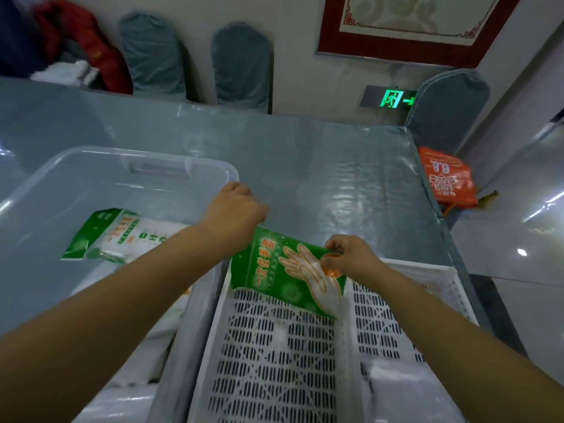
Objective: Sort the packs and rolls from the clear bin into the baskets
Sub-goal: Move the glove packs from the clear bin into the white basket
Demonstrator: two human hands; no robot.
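A green pack of disposable gloves [283,273] hangs over the far end of the white slotted basket [274,361]. My left hand [235,212] grips its top left corner, and my right hand [348,257] pinches its right edge. The clear bin [183,169] stands on the left and holds a second green and white pack [119,236], with white packs at its near end under my left arm. A second white basket [427,285] adjoins on the right, with a white pack [393,389] in it.
The bin and baskets sit on a table under clear plastic sheeting [335,166]. Blue-covered chairs [241,65] stand along the far side and one [448,102] at the right corner. An orange bag [445,175] lies beside the table's right edge.
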